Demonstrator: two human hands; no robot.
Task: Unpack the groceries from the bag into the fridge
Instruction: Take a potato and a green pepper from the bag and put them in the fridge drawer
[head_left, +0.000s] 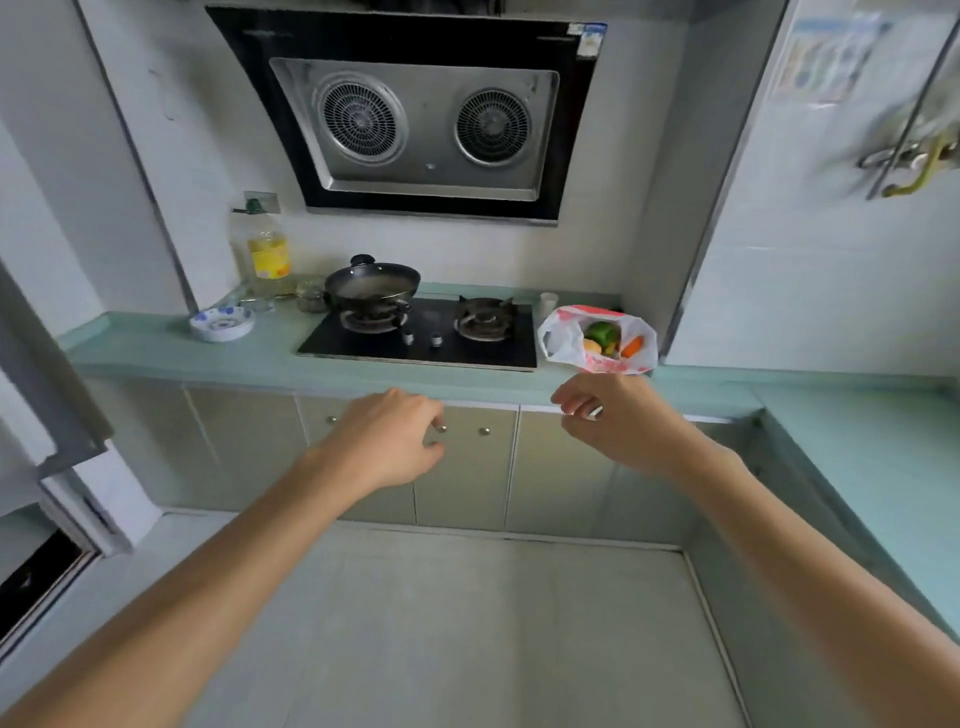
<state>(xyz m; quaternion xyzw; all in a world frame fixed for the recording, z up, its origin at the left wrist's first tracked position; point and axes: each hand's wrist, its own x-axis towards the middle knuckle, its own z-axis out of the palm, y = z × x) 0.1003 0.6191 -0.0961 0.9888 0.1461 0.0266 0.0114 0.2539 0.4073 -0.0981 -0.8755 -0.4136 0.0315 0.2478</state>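
Observation:
A white and red plastic grocery bag stands open on the green counter, right of the stove. Inside it I see a green pepper, a carrot and something yellow-orange. My right hand hovers just in front of and below the bag, fingers loosely curled and apart, holding nothing. My left hand is stretched out in front of the cabinet doors, fingers curled, empty. An open fridge door edge shows at the far left.
A black gas stove carries a lidded pan. An oil bottle, a small jar and a blue-patterned dish sit to its left. A range hood hangs above. The counter wraps round to the right.

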